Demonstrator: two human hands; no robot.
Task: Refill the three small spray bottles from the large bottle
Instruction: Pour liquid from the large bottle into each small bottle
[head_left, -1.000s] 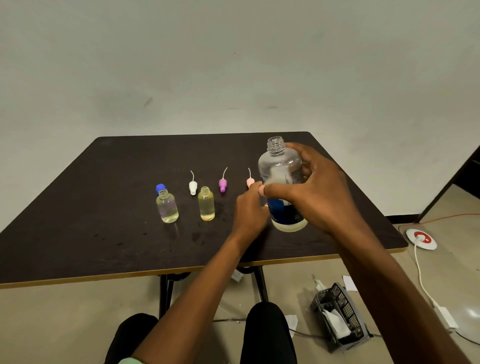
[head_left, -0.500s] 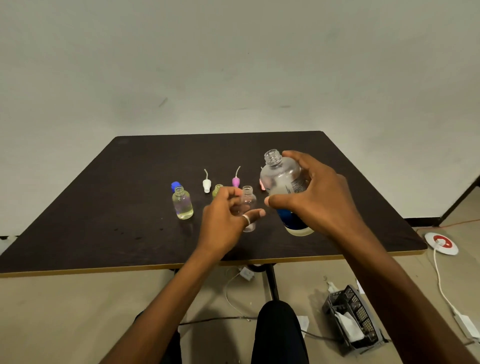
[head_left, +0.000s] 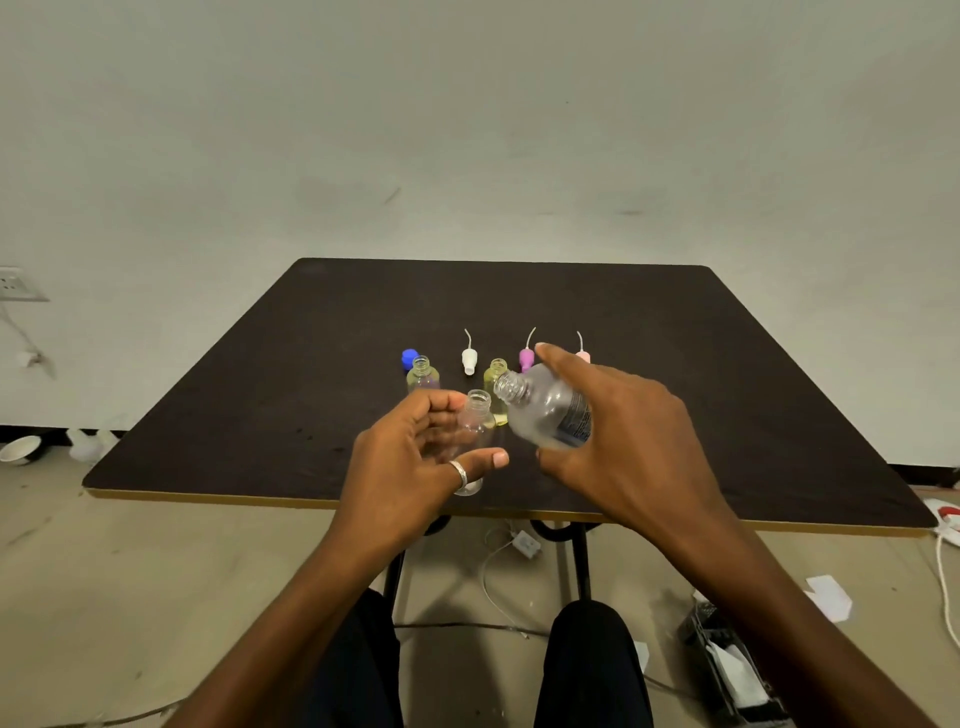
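The large bottle (head_left: 543, 413) is up off the table (head_left: 291, 395), tipped to the left in my right hand (head_left: 623, 447). Its open neck sits just beside and a little above the mouth of the empty small bottle (head_left: 477, 423). The right fingers (head_left: 563, 364) wrap over the top of the labelled body and the thumb closes in underneath. My left hand (head_left: 405, 462) holds the small bottle upright over the table's near edge, its fingers (head_left: 441, 404) curled behind it and the thumb across the front.

I judge the large bottle to be light, thin-walled plastic that will give under a squeeze, so I want my grip round its wide middle, firm but not crushing. I cannot tell how much liquid is left in it. The small bottle looks smooth, rigid and narrow-mouthed. It is best held round the body, below the shoulder, with the mouth left free, and it will turn slippery if I spill.

Behind them stand a pale-yellow small bottle (head_left: 422, 376) and a deeper-yellow small bottle (head_left: 494, 371), both uncapped. A blue cap (head_left: 410, 358) sits just beside the first. Further back are the white spray head (head_left: 469, 358), purple spray head (head_left: 526, 358) and pink spray head (head_left: 583, 356), their tubes pointing up.
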